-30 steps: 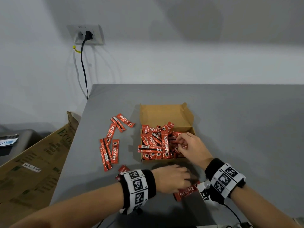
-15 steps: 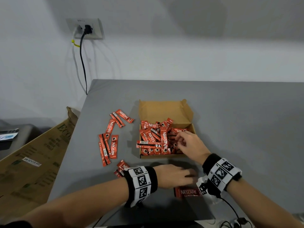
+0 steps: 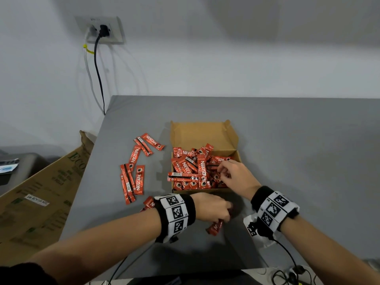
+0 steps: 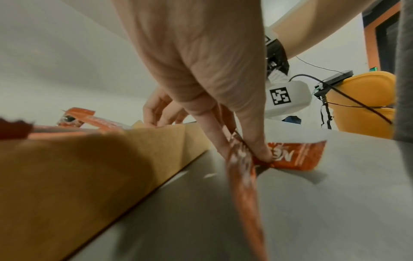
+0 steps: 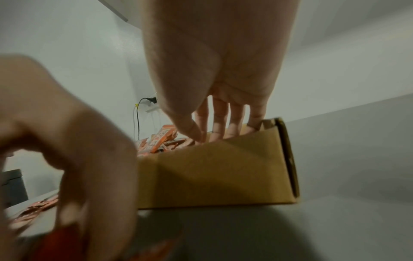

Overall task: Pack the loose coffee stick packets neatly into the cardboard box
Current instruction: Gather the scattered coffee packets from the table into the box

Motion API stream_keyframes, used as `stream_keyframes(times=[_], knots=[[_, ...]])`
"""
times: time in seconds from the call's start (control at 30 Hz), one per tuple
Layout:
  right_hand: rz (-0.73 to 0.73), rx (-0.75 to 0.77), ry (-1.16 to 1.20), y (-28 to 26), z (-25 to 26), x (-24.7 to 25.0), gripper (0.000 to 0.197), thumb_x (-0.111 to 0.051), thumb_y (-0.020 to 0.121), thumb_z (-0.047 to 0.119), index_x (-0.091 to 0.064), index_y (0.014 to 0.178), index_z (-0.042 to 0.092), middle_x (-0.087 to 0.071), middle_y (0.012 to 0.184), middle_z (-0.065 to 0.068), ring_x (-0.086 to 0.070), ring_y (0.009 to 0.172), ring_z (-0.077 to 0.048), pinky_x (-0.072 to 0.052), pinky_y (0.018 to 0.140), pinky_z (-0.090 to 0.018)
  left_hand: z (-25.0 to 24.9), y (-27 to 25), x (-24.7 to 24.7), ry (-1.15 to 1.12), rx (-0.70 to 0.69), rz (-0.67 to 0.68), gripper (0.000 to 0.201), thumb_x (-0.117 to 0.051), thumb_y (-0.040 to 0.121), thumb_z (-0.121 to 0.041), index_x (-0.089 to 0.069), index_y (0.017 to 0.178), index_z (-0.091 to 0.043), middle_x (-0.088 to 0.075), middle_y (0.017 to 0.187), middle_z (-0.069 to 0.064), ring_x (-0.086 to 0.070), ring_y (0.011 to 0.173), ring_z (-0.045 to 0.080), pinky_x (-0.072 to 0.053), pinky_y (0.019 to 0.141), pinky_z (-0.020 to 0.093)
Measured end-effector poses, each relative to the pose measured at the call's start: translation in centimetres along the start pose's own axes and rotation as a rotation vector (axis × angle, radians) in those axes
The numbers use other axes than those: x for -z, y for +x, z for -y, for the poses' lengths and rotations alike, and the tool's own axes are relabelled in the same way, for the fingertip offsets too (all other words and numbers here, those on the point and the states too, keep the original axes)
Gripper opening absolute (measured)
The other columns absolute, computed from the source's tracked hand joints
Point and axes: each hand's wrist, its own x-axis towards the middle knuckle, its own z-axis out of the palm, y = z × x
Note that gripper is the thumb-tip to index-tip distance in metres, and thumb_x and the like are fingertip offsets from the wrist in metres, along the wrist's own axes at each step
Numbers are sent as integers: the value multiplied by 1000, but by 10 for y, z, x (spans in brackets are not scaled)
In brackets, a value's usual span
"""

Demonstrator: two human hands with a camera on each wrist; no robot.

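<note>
The open cardboard box (image 3: pixel 205 134) sits mid-table, holding a jumbled pile of red coffee packets (image 3: pixel 191 169). Several loose packets (image 3: pixel 133 175) lie on the grey table to its left. My left hand (image 3: pixel 213 206) is in front of the box's front wall (image 4: pixel 89 167) and pinches a red packet (image 4: pixel 243 185) that hangs tilted. One of its fingertips presses a second packet (image 4: pixel 297 157) that lies flat. My right hand (image 3: pixel 232 173) reaches into the box's right side. Its thumb meets the fingers (image 5: pixel 221 121) on a packet, and the box wall (image 5: pixel 223 173) hides the tips.
A large flattened carton (image 3: pixel 41 192) leans off the table's left edge. A wall socket with a black cable (image 3: pixel 100 29) is at the back left. Cables (image 3: pixel 287 274) trail at the near edge. An orange chair (image 4: pixel 362 102) stands behind me.
The packet that lay flat in front of the box is now lifted and tilted in my left hand. My right hand has stayed inside the box, shifting slightly.
</note>
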Motion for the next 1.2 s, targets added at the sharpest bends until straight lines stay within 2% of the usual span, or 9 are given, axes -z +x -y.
stream_keyframes(times=[0.1, 0.2, 0.33, 0.5, 0.67, 0.77, 0.9, 1.03, 1.2], knots=[[-21, 18, 8, -1, 1, 2, 14, -48, 93, 14, -62, 96, 13, -60, 99, 0, -56, 90, -14, -49, 84, -31, 6, -14, 8, -140, 55, -125, 22, -51, 91, -7, -64, 108, -3, -50, 114, 14, -56, 93, 26, -45, 74, 30], [-88, 71, 105, -4, 7, 7, 19, -42, 96, 13, -60, 102, 15, -61, 103, 3, -56, 92, -11, -48, 86, -33, 15, -45, 19, -381, 248, -453, 25, -53, 92, -22, -65, 108, -8, -51, 106, 6, -52, 93, 17, -40, 79, 19], [-75, 182, 369, -6, 29, 18, 44, -46, 90, 1, -47, 129, 22, -50, 120, 15, -51, 104, 5, -42, 90, -9, 45, -75, 26, -557, 676, -857, 20, -64, 84, -26, -70, 98, -13, -48, 82, -11, -43, 72, 0, -36, 68, 9], [-151, 344, 282, 14, 45, 6, 31, -55, 86, 1, -62, 115, 11, -62, 108, 4, -56, 100, -1, -46, 93, -19, 64, -73, 19, -611, 787, -860, 20, -65, 84, -20, -69, 102, -11, -54, 88, -5, -41, 68, -5, -36, 68, 10], [-79, 402, 163, 25, 45, -2, 40, -65, 80, 7, -59, 119, 7, -57, 113, -1, -53, 106, -9, -35, 98, -10, 73, -73, 10, -649, 817, -911, 22, -63, 85, -11, -65, 106, -13, -58, 91, -6, -49, 75, -1, -39, 71, 9], [-103, 434, 18, 28, 42, -11, 27, -63, 82, 1, -65, 109, 1, -61, 108, -10, -60, 100, -21, -44, 93, -20, 73, -73, 5, -647, 835, -920, 33, -64, 85, -12, -57, 118, -14, -63, 95, 0, -57, 87, 9, -45, 80, 16], [-71, 427, -72, 26, 39, -14, 22, -59, 82, -4, -69, 101, 2, -62, 104, -9, -59, 99, -24, -51, 88, -35, 80, -77, 3, -622, 905, -1012, 20, -64, 86, -17, -63, 104, -9, -59, 95, -1, -57, 85, 6, -47, 78, 14], [-178, 349, 59, 28, 44, -13, 19, -59, 81, -5, -68, 95, 3, -63, 98, -6, -59, 94, -21, -50, 85, -31, 84, -68, 7, -671, 862, -1112, 13, -62, 86, -16, -64, 95, -6, -53, 95, -1, -56, 87, 11, -50, 84, 21], [-164, 330, 3, 24, 47, -15, 14, -59, 80, -3, -69, 84, 6, -64, 90, -4, -59, 89, -20, -47, 80, -25, 83, -66, 8, -456, 861, -1026, 24, -55, 91, -28, -63, 105, -11, -54, 108, -1, -56, 85, 9, -50, 79, 25]])
